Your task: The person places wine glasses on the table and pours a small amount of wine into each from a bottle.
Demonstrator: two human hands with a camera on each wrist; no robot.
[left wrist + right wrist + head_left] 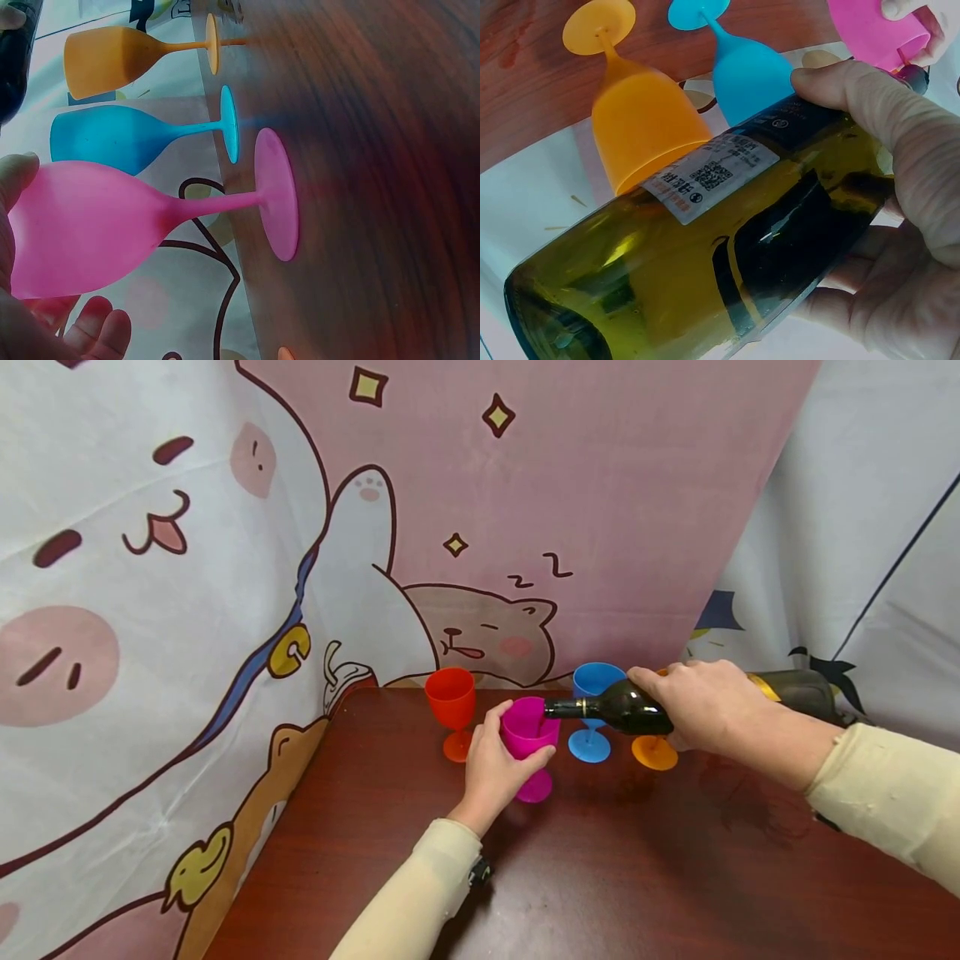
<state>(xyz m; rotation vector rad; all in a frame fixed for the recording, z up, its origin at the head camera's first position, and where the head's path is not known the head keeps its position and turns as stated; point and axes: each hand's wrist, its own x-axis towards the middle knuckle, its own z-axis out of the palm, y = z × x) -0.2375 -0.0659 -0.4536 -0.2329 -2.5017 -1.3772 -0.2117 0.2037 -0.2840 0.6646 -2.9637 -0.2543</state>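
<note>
My left hand grips the bowl of a magenta plastic goblet, thumb on one side and fingers on the other. In the left wrist view the goblet's round foot is close over the tabletop. My right hand holds a dark green wine bottle round its body, tipped nearly level with its neck pointing left. The bottle's mouth lies at the goblet's rim, and a thin dark streak shows inside the bowl below it. Dark liquid and a white label with a square code show on the bottle in the right wrist view.
A red goblet stands behind and left of the magenta one. A blue goblet and an orange goblet stand to the right, partly behind the bottle and right hand. The brown wooden table meets a cartoon-printed cloth at the back.
</note>
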